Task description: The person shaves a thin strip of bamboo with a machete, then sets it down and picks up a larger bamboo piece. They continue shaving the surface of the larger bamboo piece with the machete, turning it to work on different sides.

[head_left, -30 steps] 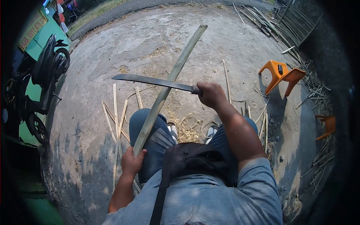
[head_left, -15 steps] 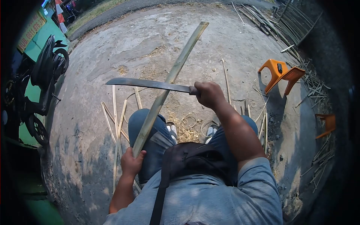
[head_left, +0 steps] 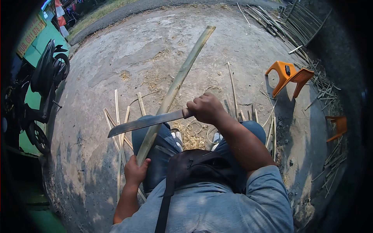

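Observation:
A long split bamboo strip (head_left: pixel 178 79) slants up and away from my lap, its far end raised towards the upper middle of the view. My left hand (head_left: pixel 135 171) is wrapped round its near end beside my left knee. In my right hand (head_left: pixel 207 108) is the handle of a machete (head_left: pixel 145 123), with the fingers closed on it. The blade points left and crosses over the lower part of the strip, above my left knee. A black bag (head_left: pixel 202 169) lies across my lap.
Thin bamboo strips (head_left: pixel 119 143) lie on the ground by my left leg, with shavings (head_left: pixel 193 139) between my feet. An orange plastic stool (head_left: pixel 289 75) stands at right, a dark object on it. Bamboo poles (head_left: pixel 272 25) are piled far right; a motorcycle (head_left: pixel 44 85) is parked left.
My right hand has drawn the machete down along the strip towards me, from its middle to near my left knee. The left hand keeps its hold on the near end.

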Available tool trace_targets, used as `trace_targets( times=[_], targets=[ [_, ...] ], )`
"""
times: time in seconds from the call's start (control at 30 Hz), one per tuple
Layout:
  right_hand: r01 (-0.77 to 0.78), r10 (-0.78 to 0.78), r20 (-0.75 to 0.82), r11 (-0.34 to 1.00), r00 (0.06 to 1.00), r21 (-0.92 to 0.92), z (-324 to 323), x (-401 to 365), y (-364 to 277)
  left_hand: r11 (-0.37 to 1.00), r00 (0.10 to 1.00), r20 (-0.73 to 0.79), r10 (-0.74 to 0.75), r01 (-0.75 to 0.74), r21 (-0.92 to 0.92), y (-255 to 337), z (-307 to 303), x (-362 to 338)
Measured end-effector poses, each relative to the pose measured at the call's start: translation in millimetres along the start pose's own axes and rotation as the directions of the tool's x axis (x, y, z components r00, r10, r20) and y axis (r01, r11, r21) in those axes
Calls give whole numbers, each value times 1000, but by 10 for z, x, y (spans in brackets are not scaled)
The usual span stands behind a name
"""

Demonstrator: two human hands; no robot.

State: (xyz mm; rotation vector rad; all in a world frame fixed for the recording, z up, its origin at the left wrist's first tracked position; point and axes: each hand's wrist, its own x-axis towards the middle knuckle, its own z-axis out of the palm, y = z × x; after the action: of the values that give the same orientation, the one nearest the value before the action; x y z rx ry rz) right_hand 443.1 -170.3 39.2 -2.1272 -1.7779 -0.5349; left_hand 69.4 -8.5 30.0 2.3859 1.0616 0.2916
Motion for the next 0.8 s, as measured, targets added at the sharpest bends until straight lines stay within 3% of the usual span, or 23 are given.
trace_targets(
  times=[0.03, 0.17, 0.27, 0.37, 0.53, 0.63, 0.7, 0.8],
  targets=[
    [-11, 11, -24, 1000, 1000, -20, 9, 16, 89, 1000, 1000, 1, -3, 3, -8, -14, 6, -2],
    [-455, 475, -31, 859, 879, 235, 86, -4, 460, 1000, 1000, 1, -25, 25, 6, -34, 23, 6],
    [-423, 433, -40, 893, 900, 157, 20, -41, 442, 1000, 1000, -4, -26, 26, 12, -20, 11, 0],
    [-363, 386, -77, 907, 919, 213, -32, -78, 356, 1000, 1000, -6, -11, 11, -16, -27, 25, 1],
    [-50, 50, -1, 997, 999, 66, -30, -34, 53, 1000, 1000, -5, 1, -1, -11, -19, 30, 1],
    [29, -29, 10, 999, 1000, -15, -30, 16, 23, 1000, 1000, 2, 0, 0, -4, -2, -5, 6],
    [-56, 58, -75, 998, 995, 27, -8, 13, 204, 1000, 1000, 4, 7, -7, -12, -57, 9, 3],
    [-391, 417, -95, 895, 904, 213, 21, 9, 477, 999, 1000, -15, 1, -2, -36, -50, 36, -2]
  ],
)
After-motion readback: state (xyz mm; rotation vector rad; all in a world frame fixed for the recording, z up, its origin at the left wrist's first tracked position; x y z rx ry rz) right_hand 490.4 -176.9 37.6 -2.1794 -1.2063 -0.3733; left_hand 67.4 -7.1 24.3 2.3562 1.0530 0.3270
